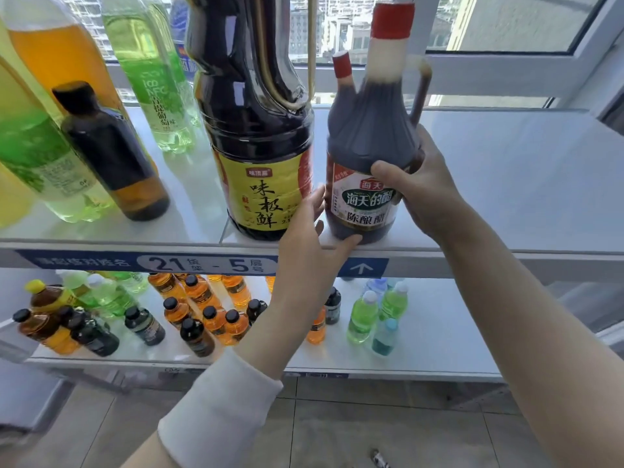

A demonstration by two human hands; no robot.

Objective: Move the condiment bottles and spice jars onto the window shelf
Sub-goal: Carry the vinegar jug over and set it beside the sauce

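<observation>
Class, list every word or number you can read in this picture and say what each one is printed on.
"味极鲜": yellow label of the soy sauce bottle.
"海天", "陈酿醋": label of the vinegar bottle.
"21", "5": blue strip on the front edge of the shelf.
"18 NFC": green drink bottle.
All smaller print, and the labels of the small bottles below: too blurred or small to read.

Off-white sleeve (219, 410) on the left, thick cuff ending mid-forearm. Right forearm (540, 332) bare. Left hand (304, 238) and right hand (425, 194) both bare.
</observation>
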